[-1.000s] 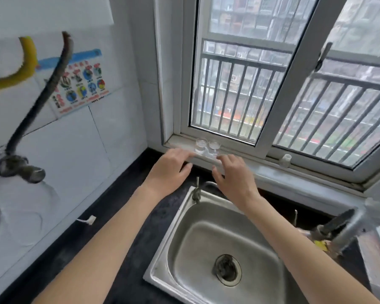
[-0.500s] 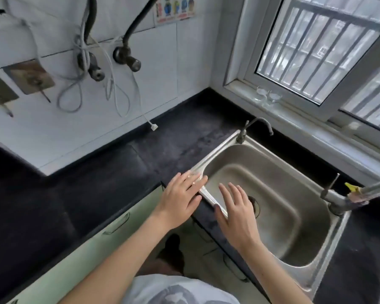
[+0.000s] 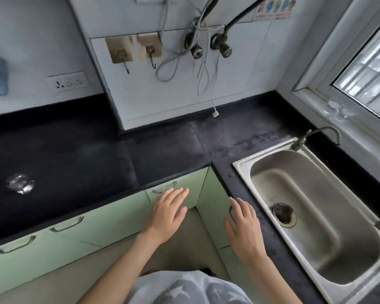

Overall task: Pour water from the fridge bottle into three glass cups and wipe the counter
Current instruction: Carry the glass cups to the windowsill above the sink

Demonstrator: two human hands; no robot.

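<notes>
A: Hands? Cups?
B: Left hand (image 3: 168, 212) and right hand (image 3: 242, 227) both flat, empty. One glass cup (image 3: 20, 184) on table (image 3: 162, 154), two cups (image 3: 338, 109) on sill.
A: Tip?
B: Gather cups together first; bottle unseen.

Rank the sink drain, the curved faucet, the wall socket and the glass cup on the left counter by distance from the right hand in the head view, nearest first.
From the right hand:
1. Sink drain, just to its right in the basin.
2. Curved faucet, at the sink's far corner.
3. Glass cup, far left on the dark counter.
4. Wall socket, up on the left wall.
</notes>
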